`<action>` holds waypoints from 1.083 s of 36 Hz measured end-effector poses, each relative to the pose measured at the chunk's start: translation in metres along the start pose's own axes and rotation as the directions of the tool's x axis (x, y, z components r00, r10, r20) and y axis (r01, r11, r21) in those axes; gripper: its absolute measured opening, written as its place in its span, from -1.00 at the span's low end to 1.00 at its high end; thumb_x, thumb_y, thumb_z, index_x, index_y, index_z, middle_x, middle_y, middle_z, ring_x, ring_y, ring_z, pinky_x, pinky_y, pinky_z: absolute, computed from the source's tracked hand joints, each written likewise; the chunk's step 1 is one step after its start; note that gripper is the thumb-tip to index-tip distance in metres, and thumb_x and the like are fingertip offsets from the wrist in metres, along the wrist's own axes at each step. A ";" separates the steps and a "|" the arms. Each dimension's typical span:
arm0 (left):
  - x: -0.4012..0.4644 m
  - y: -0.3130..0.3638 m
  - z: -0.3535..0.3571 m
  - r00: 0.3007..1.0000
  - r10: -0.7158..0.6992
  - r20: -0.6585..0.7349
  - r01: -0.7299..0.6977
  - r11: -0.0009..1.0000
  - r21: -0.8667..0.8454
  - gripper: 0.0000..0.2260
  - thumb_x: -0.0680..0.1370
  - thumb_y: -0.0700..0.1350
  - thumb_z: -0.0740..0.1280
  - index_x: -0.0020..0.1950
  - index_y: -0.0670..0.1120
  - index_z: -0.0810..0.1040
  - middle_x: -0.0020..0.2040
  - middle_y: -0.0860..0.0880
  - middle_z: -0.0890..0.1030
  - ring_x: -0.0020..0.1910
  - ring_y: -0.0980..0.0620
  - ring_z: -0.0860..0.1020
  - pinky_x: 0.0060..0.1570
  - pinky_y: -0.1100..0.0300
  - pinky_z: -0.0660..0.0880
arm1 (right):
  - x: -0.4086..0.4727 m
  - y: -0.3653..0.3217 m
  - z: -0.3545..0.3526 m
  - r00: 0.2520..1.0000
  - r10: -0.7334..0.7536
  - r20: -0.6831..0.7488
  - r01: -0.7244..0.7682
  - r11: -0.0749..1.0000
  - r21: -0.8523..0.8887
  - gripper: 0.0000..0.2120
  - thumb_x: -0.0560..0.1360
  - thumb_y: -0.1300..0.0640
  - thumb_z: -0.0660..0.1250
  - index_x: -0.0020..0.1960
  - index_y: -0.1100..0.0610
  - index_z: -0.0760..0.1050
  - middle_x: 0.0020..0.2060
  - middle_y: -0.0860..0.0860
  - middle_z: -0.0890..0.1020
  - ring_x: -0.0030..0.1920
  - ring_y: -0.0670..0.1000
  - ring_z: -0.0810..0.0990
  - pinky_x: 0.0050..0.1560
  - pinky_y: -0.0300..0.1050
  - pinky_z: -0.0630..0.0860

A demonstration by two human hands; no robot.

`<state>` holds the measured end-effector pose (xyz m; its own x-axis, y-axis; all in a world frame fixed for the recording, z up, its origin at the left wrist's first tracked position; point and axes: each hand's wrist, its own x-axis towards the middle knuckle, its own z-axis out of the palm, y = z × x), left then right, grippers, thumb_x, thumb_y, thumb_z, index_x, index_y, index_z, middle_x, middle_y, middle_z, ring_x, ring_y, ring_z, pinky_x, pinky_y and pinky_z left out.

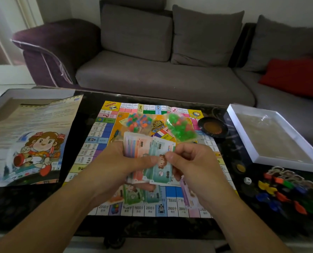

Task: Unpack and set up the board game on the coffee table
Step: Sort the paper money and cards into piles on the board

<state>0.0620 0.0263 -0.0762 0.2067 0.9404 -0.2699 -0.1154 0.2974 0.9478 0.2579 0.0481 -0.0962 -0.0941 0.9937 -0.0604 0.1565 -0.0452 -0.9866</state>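
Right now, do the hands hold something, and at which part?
Both grip one stack of paper play money: the left hand round its left side, the right hand pinching the top note's right edge.

Board squares' print [149, 208] blurred, sofa [152, 73] cut off at right edge, forearms hiding board's near middle

The dark, glossy coffee table [82, 198] carries a colourful paper game board [89, 161] at its centre. At nine o'clock lies the printed box lid with a cartoon child [29, 143]. At two o'clock sits a round black dish [212, 129]; at three o'clock a white shallow box tray [278, 157]. At four o'clock lie a white die [247, 180] and a heap of coloured plastic pawns [283, 192].
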 end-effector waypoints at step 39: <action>0.001 0.002 -0.018 0.996 0.040 -0.075 -0.044 0.998 -0.053 -0.77 0.51 -0.36 0.46 0.15 -0.22 0.67 -0.02 -0.24 0.75 -0.09 -0.25 0.75 -0.32 -0.06 0.70 | 0.006 0.013 0.019 0.993 0.086 0.079 -0.088 0.996 0.027 -0.64 0.56 -0.09 0.40 -0.01 0.24 0.60 -0.24 0.13 0.58 -0.30 0.09 0.50 -0.31 -0.01 0.41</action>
<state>0.0441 0.0307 -0.0778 0.1281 0.9614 -0.2436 -0.1761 0.2638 0.9484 0.2409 0.0514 -0.1121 -0.1581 0.9749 -0.1570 0.1377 -0.1357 -0.9811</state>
